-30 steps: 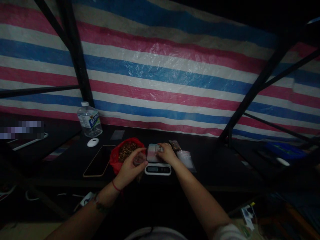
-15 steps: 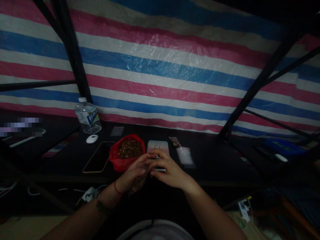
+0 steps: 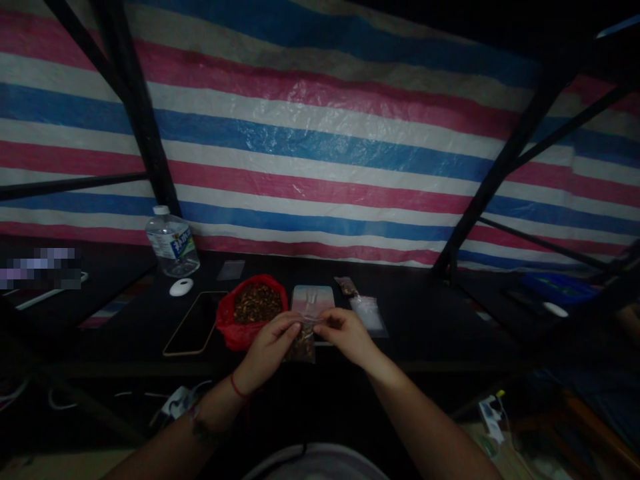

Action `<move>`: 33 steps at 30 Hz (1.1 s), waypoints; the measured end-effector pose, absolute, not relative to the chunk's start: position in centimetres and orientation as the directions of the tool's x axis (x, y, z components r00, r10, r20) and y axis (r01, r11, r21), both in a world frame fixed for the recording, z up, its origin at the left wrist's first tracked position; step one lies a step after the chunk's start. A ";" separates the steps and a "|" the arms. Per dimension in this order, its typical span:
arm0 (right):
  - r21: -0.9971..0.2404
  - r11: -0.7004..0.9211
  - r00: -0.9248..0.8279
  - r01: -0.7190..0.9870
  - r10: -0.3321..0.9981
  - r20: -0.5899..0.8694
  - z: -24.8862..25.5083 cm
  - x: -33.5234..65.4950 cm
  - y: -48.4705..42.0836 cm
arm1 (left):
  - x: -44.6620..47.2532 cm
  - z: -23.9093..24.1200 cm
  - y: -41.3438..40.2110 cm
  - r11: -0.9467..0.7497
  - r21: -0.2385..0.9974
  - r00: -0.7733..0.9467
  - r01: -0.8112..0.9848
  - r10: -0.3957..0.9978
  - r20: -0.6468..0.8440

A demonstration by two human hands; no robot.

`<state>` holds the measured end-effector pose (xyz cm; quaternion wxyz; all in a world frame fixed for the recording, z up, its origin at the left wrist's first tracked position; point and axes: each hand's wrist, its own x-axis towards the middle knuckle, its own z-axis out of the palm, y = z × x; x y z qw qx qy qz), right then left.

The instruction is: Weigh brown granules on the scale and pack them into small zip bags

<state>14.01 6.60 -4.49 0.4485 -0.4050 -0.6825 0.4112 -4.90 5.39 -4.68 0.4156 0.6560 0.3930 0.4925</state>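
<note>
A small clear zip bag (image 3: 303, 345) with brown, seed-like bits in its lower part hangs between both hands at the table's front edge. My left hand (image 3: 274, 339) pinches the left side of its top edge between thumb and fingers. On the other side, my right hand (image 3: 345, 333) grips the right side of the same edge. Behind the bag lies a pale, flat scale-like device (image 3: 313, 298), partly covered by the hands. Just left of it, a red plastic bag (image 3: 227, 317) stands open, filled with brown bits (image 3: 257, 301).
Right of the device are a filled small bag (image 3: 346, 287) and a stack of clear bags (image 3: 369, 315). Leftward lie a phone (image 3: 195, 325), a white mouse (image 3: 181, 287), a bottle (image 3: 173, 247) and one flat clear bag (image 3: 231, 270). Dark metal posts (image 3: 143, 127) frame the table.
My hands have moved apart from an overlapping position. The zip bag, tilted beneath my left hand before, now hangs upright, held at its top edge by both hands.
</note>
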 end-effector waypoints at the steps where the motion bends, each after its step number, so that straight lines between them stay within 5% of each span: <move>1: -0.926 0.320 -0.266 0.198 0.927 0.264 -4.6 14.0 6.8 | -4.9 -4.8 5.4 -0.319 0.941 0.210 0.115 0.933 0.291; 8: -0.969 0.244 -0.159 0.038 0.959 0.235 -4.7 13.9 7.2 | -4.7 -5.7 5.8 -0.110 0.990 0.331 0.082 0.940 0.077; 15: -0.971 0.239 -0.141 0.022 0.962 0.233 -5.0 13.3 6.6 | -4.5 -5.9 5.6 -0.080 0.997 0.407 0.024 0.911 0.063; 21: -0.966 0.189 -0.336 0.177 0.934 0.121 -4.8 13.4 6.3 | -4.8 -5.5 5.6 -0.125 0.990 0.253 -0.070 0.957 0.139; 26: -0.990 0.141 -0.316 0.002 0.940 0.133 -5.4 13.0 6.4 | -5.1 -5.7 6.1 -0.144 0.989 0.388 -0.022 0.911 0.141; 33: -0.997 0.033 -0.366 -0.076 0.929 0.059 -5.6 12.7 6.4 | -5.2 -5.5 6.3 -0.164 0.986 0.331 0.004 0.931 0.154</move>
